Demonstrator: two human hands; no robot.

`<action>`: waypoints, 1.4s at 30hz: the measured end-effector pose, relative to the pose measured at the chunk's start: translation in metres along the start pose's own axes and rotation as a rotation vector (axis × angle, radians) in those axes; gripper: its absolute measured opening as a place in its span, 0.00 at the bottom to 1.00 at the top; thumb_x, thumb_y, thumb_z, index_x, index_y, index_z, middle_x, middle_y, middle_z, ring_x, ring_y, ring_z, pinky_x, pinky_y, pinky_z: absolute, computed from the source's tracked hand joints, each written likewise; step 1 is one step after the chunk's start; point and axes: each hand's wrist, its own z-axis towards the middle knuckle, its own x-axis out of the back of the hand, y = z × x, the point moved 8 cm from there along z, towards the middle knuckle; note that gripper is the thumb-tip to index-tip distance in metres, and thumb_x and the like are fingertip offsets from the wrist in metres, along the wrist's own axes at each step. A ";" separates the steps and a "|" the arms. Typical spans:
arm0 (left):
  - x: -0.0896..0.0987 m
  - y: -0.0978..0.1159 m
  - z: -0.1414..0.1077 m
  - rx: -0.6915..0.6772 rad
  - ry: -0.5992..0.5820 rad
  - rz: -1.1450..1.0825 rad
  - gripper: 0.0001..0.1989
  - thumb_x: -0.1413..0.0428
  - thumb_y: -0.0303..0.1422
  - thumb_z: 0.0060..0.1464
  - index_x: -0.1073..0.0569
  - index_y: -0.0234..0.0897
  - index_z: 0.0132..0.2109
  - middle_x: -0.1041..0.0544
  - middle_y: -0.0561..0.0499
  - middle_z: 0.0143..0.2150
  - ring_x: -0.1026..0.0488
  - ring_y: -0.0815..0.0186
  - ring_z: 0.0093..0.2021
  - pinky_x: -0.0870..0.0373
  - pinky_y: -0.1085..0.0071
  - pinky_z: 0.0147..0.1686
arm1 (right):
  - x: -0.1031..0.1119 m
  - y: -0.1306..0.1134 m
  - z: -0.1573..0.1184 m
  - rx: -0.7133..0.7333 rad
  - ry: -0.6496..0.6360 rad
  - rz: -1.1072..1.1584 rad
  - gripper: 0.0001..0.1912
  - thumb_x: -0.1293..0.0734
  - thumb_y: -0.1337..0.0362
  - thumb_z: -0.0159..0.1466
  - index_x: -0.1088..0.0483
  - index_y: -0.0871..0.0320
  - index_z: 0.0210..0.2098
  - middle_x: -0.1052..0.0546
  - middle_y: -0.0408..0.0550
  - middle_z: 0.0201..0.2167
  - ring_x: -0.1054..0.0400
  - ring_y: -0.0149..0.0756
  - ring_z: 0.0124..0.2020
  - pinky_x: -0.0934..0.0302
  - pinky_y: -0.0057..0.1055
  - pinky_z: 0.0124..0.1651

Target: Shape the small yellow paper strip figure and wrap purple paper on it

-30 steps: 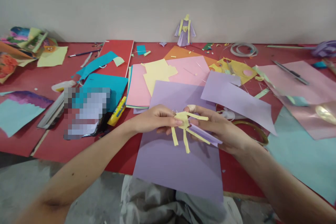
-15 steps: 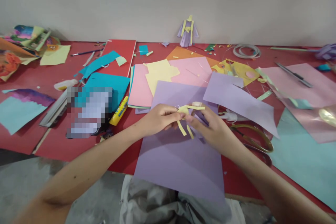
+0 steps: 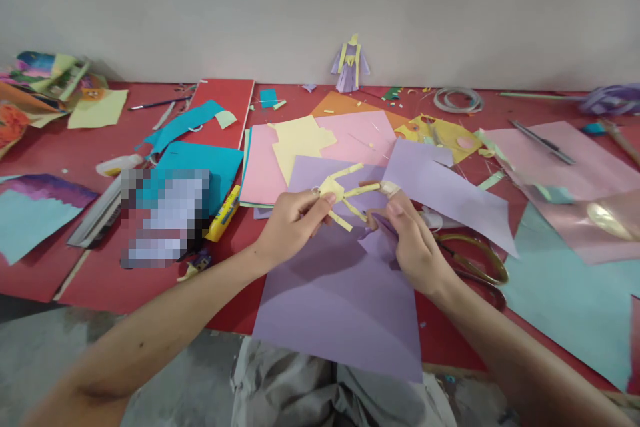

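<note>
My left hand (image 3: pixel 297 217) pinches a small pale yellow paper figure (image 3: pixel 331 188) with thin strip limbs, thumb on its body. A small ring stands out at the figure's left end. My right hand (image 3: pixel 413 233) is closed on a folded purple paper piece (image 3: pixel 383 233), partly hidden by the fingers. Its index finger, with a pale wrap around it, reaches to the tip of one yellow strip. Both hands are above a large purple sheet (image 3: pixel 340 307) that hangs over the table's front edge.
A purple and yellow paper doll (image 3: pixel 351 65) leans on the wall. Brown-handled scissors (image 3: pixel 480 260) lie right of my right hand. A yellow glue stick (image 3: pixel 223 213), a blurred-out flat device (image 3: pixel 167 220) and a cutter knife (image 3: pixel 543 142) lie among paper sheets on the red table.
My hands have moved apart. The yellow figure has turned, its strips now spread toward the right, and the purple piece shows more clearly in my right hand. The view has shifted slightly.
</note>
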 end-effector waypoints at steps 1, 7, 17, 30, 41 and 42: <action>-0.001 0.001 -0.001 -0.012 -0.006 0.043 0.25 0.51 0.42 0.65 0.37 0.36 0.21 0.38 0.57 0.16 0.38 0.74 0.21 0.41 0.74 0.26 | 0.000 0.001 0.000 -0.015 -0.003 -0.004 0.19 0.49 0.56 0.72 0.37 0.51 0.57 0.36 0.39 0.23 0.45 0.31 0.20 0.46 0.31 0.26; 0.005 0.004 0.000 -0.050 0.044 0.114 0.25 0.51 0.42 0.65 0.38 0.37 0.21 0.37 0.57 0.17 0.37 0.73 0.22 0.42 0.72 0.26 | -0.001 -0.010 0.002 0.063 -0.025 -0.128 0.28 0.40 0.68 0.64 0.47 0.54 0.64 0.34 0.37 0.26 0.42 0.29 0.22 0.46 0.28 0.27; 0.005 0.005 0.005 -0.039 -0.016 0.131 0.23 0.52 0.42 0.65 0.34 0.36 0.23 0.37 0.57 0.17 0.38 0.74 0.20 0.42 0.74 0.25 | 0.007 -0.029 -0.006 0.305 0.150 -0.341 0.13 0.31 0.61 0.64 0.30 0.50 0.48 0.21 0.45 0.37 0.28 0.36 0.33 0.33 0.35 0.39; -0.013 0.008 0.000 -0.040 -0.196 0.117 0.25 0.51 0.42 0.64 0.36 0.36 0.21 0.35 0.56 0.17 0.33 0.73 0.22 0.39 0.76 0.27 | 0.021 -0.027 -0.004 0.268 0.281 -0.262 0.05 0.30 0.65 0.63 0.26 0.51 0.40 0.25 0.44 0.38 0.29 0.37 0.41 0.34 0.37 0.45; -0.022 -0.004 -0.005 0.126 -0.301 -0.154 0.22 0.49 0.45 0.64 0.28 0.33 0.28 0.32 0.56 0.17 0.35 0.75 0.20 0.37 0.77 0.26 | 0.017 -0.016 0.001 0.145 0.215 -0.106 0.03 0.30 0.62 0.64 0.27 0.52 0.38 0.23 0.45 0.39 0.28 0.38 0.42 0.33 0.35 0.43; -0.023 -0.005 -0.005 0.144 -0.308 -0.182 0.23 0.49 0.45 0.64 0.28 0.33 0.28 0.31 0.56 0.18 0.34 0.75 0.20 0.36 0.77 0.26 | 0.016 -0.013 0.002 0.106 0.202 -0.087 0.04 0.30 0.60 0.64 0.27 0.52 0.38 0.23 0.45 0.38 0.27 0.37 0.40 0.33 0.35 0.43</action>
